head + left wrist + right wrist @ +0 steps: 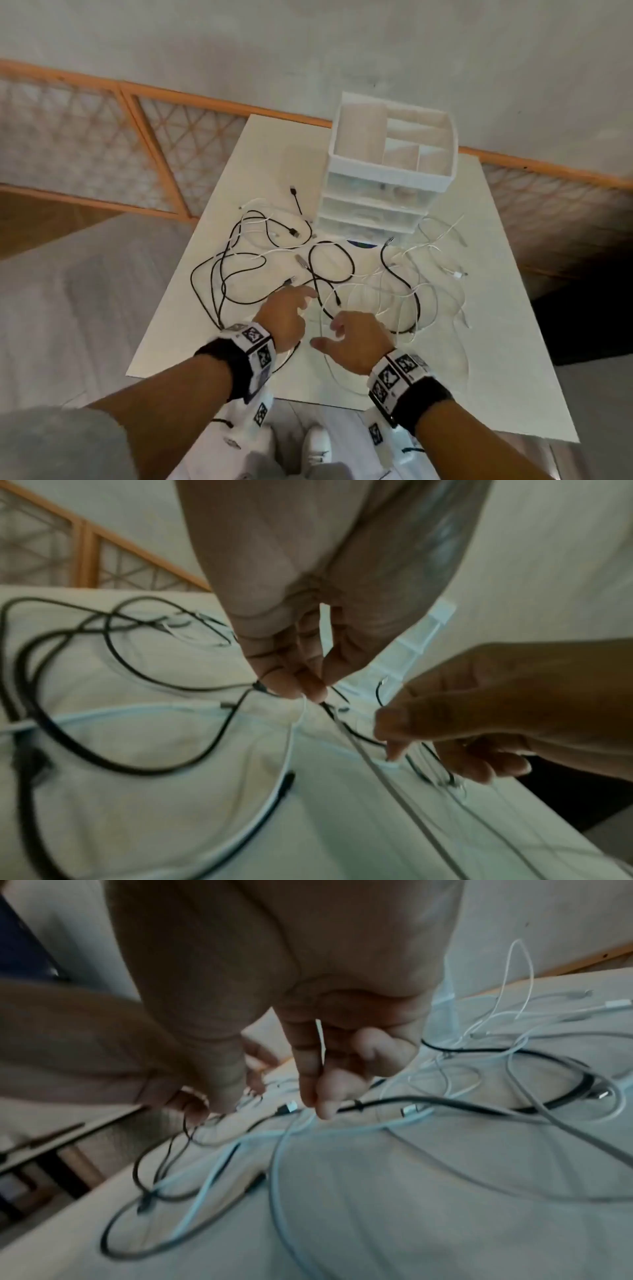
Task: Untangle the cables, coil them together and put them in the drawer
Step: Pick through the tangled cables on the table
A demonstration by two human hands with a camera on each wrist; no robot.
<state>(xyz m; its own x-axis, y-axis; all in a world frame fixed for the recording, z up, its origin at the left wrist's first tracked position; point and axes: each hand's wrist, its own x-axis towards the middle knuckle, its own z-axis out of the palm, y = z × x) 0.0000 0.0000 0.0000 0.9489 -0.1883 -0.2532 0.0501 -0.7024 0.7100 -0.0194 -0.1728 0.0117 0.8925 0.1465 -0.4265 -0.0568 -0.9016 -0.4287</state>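
Note:
Several black cables (236, 270) and white cables (428, 298) lie tangled across the white table (479, 377). A white drawer unit (376, 205) with its drawers closed stands at the back of the tangle. My left hand (303, 301) is over the near middle of the tangle. In the left wrist view its fingertips (308, 688) pinch a thin white cable (294, 731) that trails toward me. My right hand (339, 329) is just to its right, thumb out. In the right wrist view its curled fingers (308, 1085) have a white cable (320, 1039) running between them.
An open-top organiser tray (394, 137) sits on the drawer unit. A wooden lattice rail (154, 144) runs behind the table along the wall. The table's near edge is at my legs, with my shoes (315, 445) below it. Bare tabletop (507, 342) lies to the right.

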